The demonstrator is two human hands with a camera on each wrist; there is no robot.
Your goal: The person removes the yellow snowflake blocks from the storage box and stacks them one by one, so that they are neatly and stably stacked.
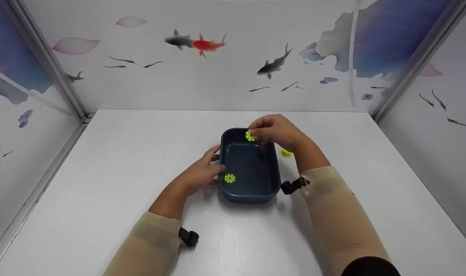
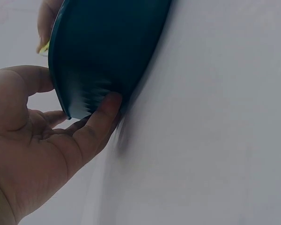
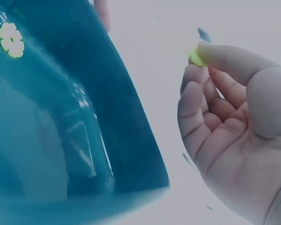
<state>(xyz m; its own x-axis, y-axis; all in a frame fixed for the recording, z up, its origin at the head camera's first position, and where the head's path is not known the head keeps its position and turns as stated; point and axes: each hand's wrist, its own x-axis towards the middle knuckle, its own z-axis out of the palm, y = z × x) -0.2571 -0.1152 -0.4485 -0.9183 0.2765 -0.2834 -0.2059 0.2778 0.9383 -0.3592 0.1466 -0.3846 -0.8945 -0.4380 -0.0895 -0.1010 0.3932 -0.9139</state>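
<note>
A dark blue-green rectangular container [image 1: 250, 166] stands on the white table. My left hand [image 1: 198, 173] grips its left side, the thumb at the rim and the fingers against the outer wall, as the left wrist view shows [image 2: 47, 126]. Over the container's far right end, my right hand [image 1: 279, 131] pinches a yellow-green notched disc [image 1: 250, 135] between thumb and fingertips. The right wrist view shows this disc [image 3: 196, 58] almost edge-on. Another such disc [image 1: 230, 178] lies inside the container, near its left wall.
Right of the container, a small yellow-green piece [image 1: 286, 153] lies on the table [image 1: 141, 153], partly beside my right wrist; its exact form is hard to tell. Panels [image 1: 225, 84] painted with fish enclose the table at the back and sides.
</note>
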